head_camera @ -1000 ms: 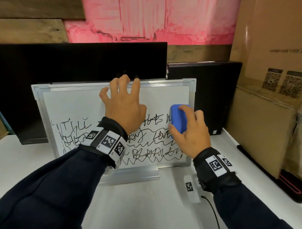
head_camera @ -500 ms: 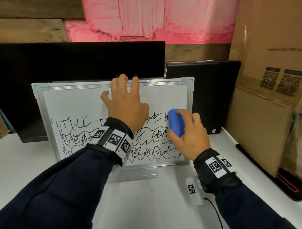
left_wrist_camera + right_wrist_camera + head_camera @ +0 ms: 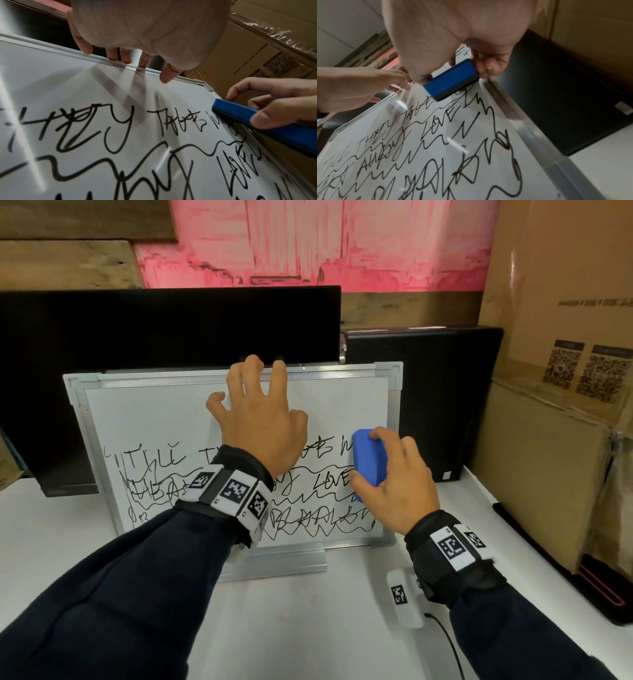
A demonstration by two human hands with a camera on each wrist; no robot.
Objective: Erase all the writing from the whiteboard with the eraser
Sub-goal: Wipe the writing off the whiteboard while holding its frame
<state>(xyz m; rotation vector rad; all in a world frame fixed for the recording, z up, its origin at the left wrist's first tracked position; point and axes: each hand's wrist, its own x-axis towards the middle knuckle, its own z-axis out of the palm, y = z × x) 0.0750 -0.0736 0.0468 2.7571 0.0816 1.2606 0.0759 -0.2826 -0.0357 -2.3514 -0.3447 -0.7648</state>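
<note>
Head view: you face a whiteboard [image 3: 164, 419] standing upright on a white table [image 3: 308, 628], propped against a black monitor [image 3: 154, 326].
Left hand: your left hand [image 3: 260, 422] is spread, fingers straight, fingertips hooked over the board's top frame edge; thumb out to the side. It holds nothing; it only steadies the board.
Right hand: your right hand [image 3: 394, 481] is clamped round the blue eraser [image 3: 368, 455], thumb on one long side, fingers on the other.
Eraser: its dark felt face lies against the board near the right frame, at the right end of the top line of writing.
Writing: black marker scrawl [image 3: 308, 501] fills the lower half of the board; the upper half is bare white.
Left wrist view: fingertips [image 3: 126, 59] touch the silver frame; eraser [image 3: 274, 124] at the right edge.
Right wrist view: eraser [image 3: 450, 79] flat on the board, picture slightly blurred.
Surroundings: cardboard boxes [image 3: 548, 405] at right, a black case [image 3: 445, 392] behind the board, a small white tagged device [image 3: 402, 597] with a cable on the table below your right wrist.
</note>
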